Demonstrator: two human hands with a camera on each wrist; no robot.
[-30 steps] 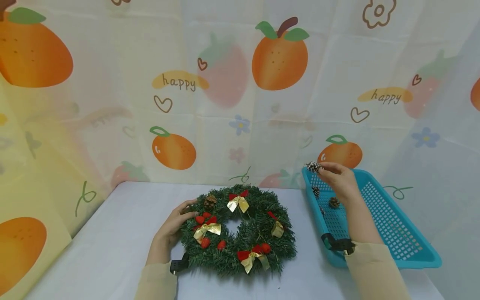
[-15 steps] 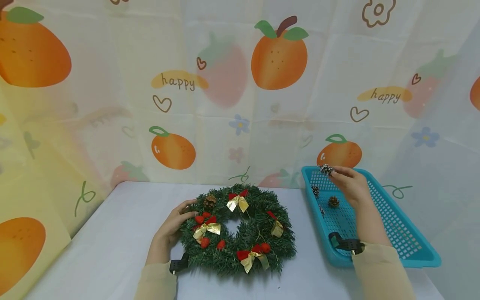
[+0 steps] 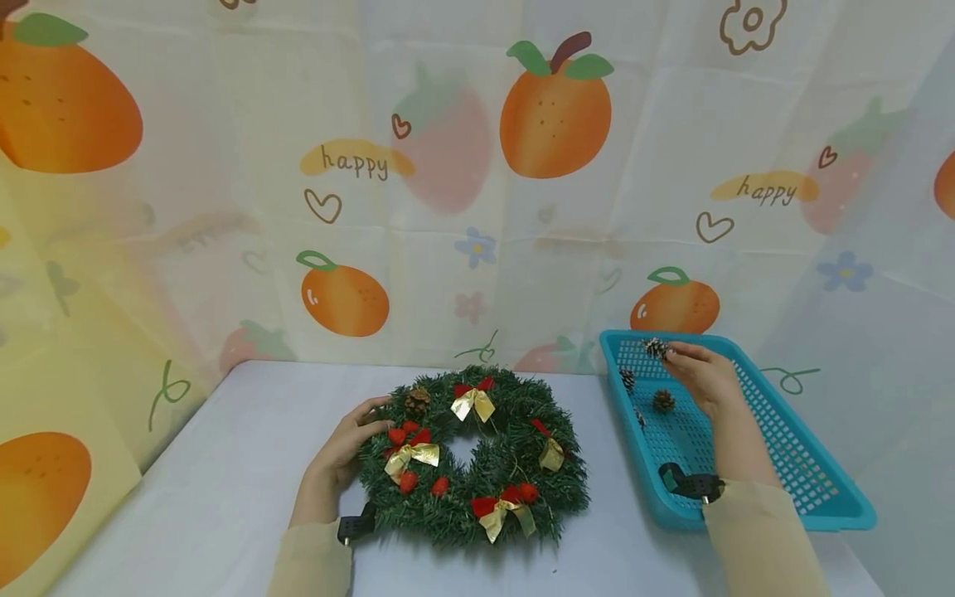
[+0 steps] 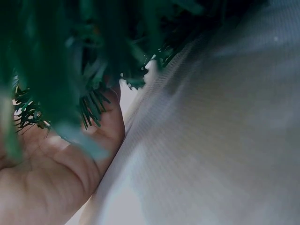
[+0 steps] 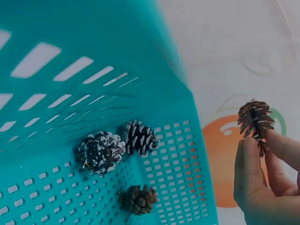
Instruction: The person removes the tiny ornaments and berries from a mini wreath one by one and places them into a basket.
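Observation:
A green wreath [image 3: 522, 464] lies on the table, decorated with gold-and-red bows, red berries and one brown pine cone [image 3: 418, 402]. My left hand [image 3: 345, 441] grips the wreath's left edge; in the left wrist view, green needles hang over its palm [image 4: 51, 173]. With its fingertips, my right hand [image 3: 709, 379] pinches a pine cone [image 3: 656, 348] above the far end of the turquoise basket [image 3: 813, 464]. The right wrist view shows that held pine cone [image 5: 255, 119] clear of the basket floor.
Three pine cones are in the basket: a brown one [image 5: 139, 200], a white-tipped one [image 5: 141, 139] and a frosted one [image 5: 101, 152]. A white-covered table [image 3: 224, 497] is under everything. A fruit-print cloth [image 3: 433, 274] hangs close behind.
My right hand has moved right and slightly down with the pine cone, from above the basket's left rim to over its far end. My left hand and the wreath stay put.

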